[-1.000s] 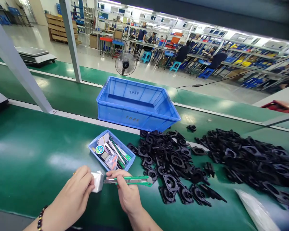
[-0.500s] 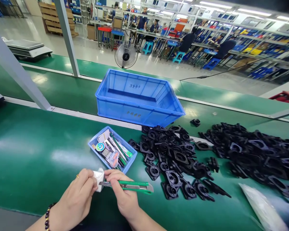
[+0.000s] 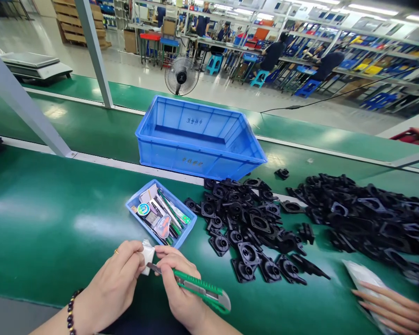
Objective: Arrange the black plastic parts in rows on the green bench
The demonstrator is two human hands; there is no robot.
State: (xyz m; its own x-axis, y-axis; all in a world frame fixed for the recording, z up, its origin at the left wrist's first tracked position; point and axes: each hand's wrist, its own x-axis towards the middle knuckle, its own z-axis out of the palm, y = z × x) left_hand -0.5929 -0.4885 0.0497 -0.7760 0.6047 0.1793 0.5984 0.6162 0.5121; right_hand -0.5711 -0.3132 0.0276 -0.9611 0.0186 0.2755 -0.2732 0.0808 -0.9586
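My left hand (image 3: 117, 279) is closed around a small white packet (image 3: 147, 256) wrapped in clear plastic. In my right hand (image 3: 181, 284) is a green utility knife (image 3: 204, 289), its blade out and its tip against the packet's lower right side. My right fingertips also sit close to the packet's edge. Just beyond my hands stands a small blue tray (image 3: 134, 215) of pens, a round green-and-white tin and other small items. Whether the blade has cut into the wrapping I cannot make out.
Black plastic parts (image 3: 249, 223) lie heaped right of the tray, with a second heap (image 3: 363, 209) farther right. A big blue crate (image 3: 199, 156) stands behind. At lower right another person's hand (image 3: 398, 304) rests on a white plastic bag (image 3: 365, 274). Metal posts (image 3: 94, 51) rise at left.
The knife has tilted, its handle end swinging down and to the right while the blade stays at the packet. Another person's hand has come in at lower right onto the white bag.
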